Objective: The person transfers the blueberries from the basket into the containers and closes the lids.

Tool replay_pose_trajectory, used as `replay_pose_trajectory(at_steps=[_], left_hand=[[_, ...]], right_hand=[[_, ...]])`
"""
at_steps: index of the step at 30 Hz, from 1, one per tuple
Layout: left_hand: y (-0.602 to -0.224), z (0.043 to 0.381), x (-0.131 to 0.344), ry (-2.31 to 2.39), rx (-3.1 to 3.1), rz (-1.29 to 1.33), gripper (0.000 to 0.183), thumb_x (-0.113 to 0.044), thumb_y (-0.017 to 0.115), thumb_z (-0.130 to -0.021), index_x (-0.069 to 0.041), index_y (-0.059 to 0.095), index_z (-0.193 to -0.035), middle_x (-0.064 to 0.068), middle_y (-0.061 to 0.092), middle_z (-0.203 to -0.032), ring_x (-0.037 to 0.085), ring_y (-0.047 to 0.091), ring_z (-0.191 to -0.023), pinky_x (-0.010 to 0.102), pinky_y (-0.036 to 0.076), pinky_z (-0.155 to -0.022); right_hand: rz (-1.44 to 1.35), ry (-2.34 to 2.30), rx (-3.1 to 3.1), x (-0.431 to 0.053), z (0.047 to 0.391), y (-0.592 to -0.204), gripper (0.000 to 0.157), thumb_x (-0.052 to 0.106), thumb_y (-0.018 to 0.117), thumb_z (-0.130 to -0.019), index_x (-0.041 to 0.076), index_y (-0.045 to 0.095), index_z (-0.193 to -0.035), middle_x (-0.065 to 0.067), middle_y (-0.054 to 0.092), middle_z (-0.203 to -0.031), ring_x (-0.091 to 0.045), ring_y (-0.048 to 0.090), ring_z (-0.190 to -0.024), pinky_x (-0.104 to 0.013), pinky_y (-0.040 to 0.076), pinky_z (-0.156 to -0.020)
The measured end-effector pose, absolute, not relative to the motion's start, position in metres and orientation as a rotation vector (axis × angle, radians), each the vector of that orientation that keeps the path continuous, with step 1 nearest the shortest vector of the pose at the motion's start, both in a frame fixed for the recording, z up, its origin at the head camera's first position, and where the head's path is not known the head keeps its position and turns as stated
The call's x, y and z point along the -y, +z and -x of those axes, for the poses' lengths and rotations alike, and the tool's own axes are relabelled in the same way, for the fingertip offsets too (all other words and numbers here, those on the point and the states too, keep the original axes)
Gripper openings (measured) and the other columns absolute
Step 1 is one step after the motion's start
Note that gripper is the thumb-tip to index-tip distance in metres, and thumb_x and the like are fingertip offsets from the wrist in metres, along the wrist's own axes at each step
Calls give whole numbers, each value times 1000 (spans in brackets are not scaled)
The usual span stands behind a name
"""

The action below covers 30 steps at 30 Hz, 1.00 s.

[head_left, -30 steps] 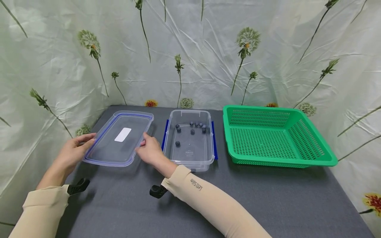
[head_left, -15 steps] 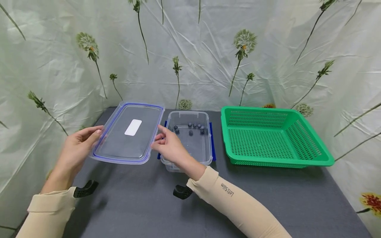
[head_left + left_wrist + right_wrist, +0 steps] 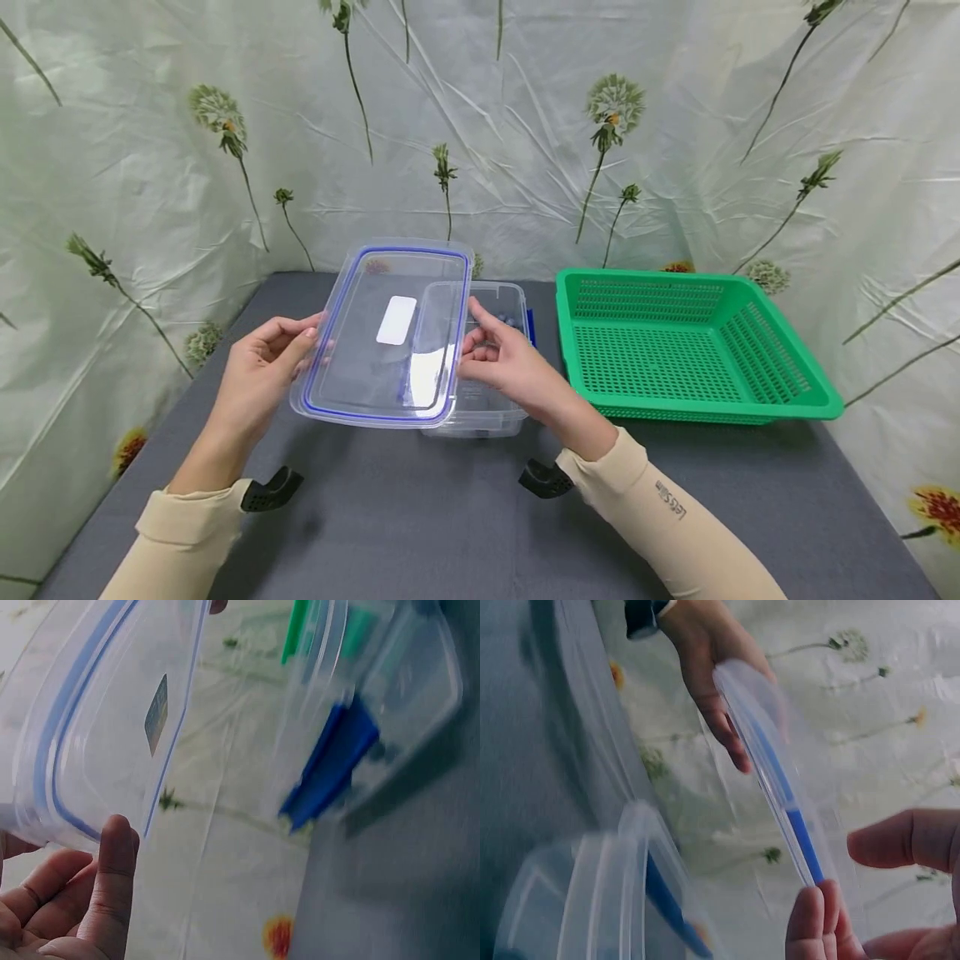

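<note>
A clear plastic lid (image 3: 352,358) with a blue sealing ring and a white label is held in the air, its far edge raised. My left hand (image 3: 258,375) pinches its left edge, thumb above and fingers underneath. At the right edge, my right hand (image 3: 513,367) holds the lid with its fingertips. Below it on the table stands a clear plastic container (image 3: 480,425), its left part seen through the lid. Several blueberries (image 3: 512,321) lie inside it, partly hidden by the lid and right hand. A blue side clip (image 3: 330,769) hangs open on the container in the left wrist view.
To the right of the container sits a green plastic basket (image 3: 573,367) with slotted walls. Dark grey cloth (image 3: 420,517) covers the table. A flower-printed curtain (image 3: 525,150) hangs behind and along the sides.
Both hands have carried the lid rightward and up, from left of the container to partly over it. The container and basket stay in place.
</note>
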<state>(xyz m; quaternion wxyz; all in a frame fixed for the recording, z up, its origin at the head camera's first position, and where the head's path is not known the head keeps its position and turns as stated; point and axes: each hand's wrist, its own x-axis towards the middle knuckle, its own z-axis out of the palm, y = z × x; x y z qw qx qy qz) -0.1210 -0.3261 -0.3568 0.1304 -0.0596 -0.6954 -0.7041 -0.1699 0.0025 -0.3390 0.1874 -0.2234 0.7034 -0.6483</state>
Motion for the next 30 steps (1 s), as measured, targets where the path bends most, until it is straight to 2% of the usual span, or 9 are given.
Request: replay_pose_trajectory(at_steps=[4,8,11,14,18,23,30], left_hand=[[-357,120,304,-1993,2087,175,26,-16,69,-106,8,67,-118,-2,71,-143,7,77,-105,22,67,-80],[-358,120,285,-1934,2150,184,30,-20,67,-108,9,66,-116,11,64,-153,7,76,-108,23,67,-82],[-359,120,274,-1928,2158,206,31,-20,65,-109,10,65,-116,19,60,-156,7,76,-110,24,67,-87],[-361,120,264,-1919,2154,232,31,-19,62,-111,11,64,-115,20,59,-156,7,76,-112,24,67,-90],[-363,121,253,-1907,2133,285,24,-11,62,-110,11,65,-118,20,60,-156,6,74,-119,24,66,-91],[-364,124,244,-1884,2090,344,19,0,68,-104,12,65,-118,20,61,-154,8,74,-120,24,66,-91],[-362,128,236,-1808,2051,383,19,15,69,-96,13,66,-115,23,64,-150,7,75,-116,22,65,-94]], right_hand=[[649,-1826,-2010,-30,168,-342,93,-2,69,-97,10,16,-173,-6,56,-110,-10,61,-89,-17,57,-86],[639,-1838,-2039,-52,165,-347,82,1,62,-103,8,19,-172,-4,56,-109,-11,61,-96,-20,59,-91],[617,-1872,-2056,-65,164,-349,72,3,55,-108,7,22,-171,-5,55,-110,-13,60,-100,-22,59,-93],[609,-1895,-2137,-74,162,-350,65,4,53,-110,7,28,-170,-7,56,-112,-15,61,-102,-20,58,-94],[637,-1894,-2291,-83,159,-353,62,1,58,-109,6,37,-166,-10,57,-115,-16,60,-102,-15,55,-91],[697,-1941,-2390,-90,158,-354,61,-5,63,-104,3,45,-162,-15,58,-116,-18,61,-105,-14,55,-91],[723,-2034,-2414,-94,158,-356,64,-12,67,-99,0,49,-158,-7,61,-121,-10,63,-113,-15,59,-99]])
